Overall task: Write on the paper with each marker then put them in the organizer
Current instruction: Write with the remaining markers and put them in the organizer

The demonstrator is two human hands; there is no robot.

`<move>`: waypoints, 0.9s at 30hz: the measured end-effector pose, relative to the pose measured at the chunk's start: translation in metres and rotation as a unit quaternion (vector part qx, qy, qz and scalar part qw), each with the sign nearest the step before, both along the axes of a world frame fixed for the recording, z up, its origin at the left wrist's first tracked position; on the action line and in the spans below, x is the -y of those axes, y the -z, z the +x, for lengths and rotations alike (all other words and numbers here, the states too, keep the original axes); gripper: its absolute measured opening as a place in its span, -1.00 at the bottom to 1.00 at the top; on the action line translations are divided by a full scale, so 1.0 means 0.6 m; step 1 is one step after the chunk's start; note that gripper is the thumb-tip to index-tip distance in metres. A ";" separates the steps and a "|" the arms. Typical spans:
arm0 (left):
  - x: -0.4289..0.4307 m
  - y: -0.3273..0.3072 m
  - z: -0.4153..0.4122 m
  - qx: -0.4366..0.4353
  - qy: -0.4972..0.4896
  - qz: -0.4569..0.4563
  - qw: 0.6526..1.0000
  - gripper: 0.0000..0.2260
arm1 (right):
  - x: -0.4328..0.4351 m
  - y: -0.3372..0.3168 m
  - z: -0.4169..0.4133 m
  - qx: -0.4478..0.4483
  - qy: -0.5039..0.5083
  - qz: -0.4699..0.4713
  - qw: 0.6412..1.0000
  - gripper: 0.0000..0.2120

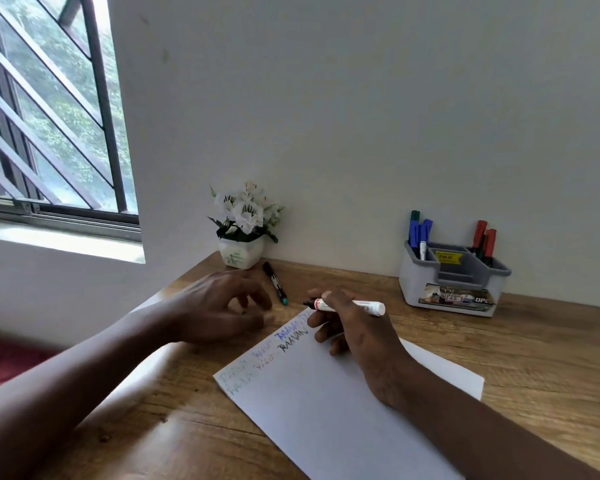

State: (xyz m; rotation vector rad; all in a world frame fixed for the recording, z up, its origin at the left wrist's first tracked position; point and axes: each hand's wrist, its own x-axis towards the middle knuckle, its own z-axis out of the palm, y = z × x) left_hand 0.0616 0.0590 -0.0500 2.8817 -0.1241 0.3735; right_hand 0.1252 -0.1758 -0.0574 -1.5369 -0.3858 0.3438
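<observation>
A white sheet of paper (326, 403) lies on the wooden desk (499, 358), with coloured words along its far left edge. My right hand (354, 327) grips a white marker (368, 306) with a red band, its dark tip pointing left over the paper's far corner. My left hand (222, 306) hovers just left of the paper with fingers loosely curled, holding nothing I can see. A black marker (275, 282) with a green end lies on the desk beyond it. The grey organizer (454, 285) stands at the back right, holding blue, green and red markers.
A small white pot of white flowers (243, 230) stands against the wall at the desk's back left. A barred window (49, 116) is at the left. The white wall runs close behind the desk.
</observation>
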 end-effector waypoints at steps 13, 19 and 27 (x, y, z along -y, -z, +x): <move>0.020 0.014 0.000 0.086 0.079 -0.275 0.954 -0.84 | 0.021 -0.004 0.000 0.008 -0.063 0.079 0.995 -0.89; 0.042 0.012 -0.005 0.073 0.127 -0.352 0.924 -0.83 | 0.022 -0.002 0.001 0.017 -0.090 0.069 0.993 -0.87; 0.069 0.006 -0.016 0.047 0.151 -0.441 0.884 -0.81 | 0.024 -0.005 -0.006 0.064 -0.122 0.066 0.988 -0.85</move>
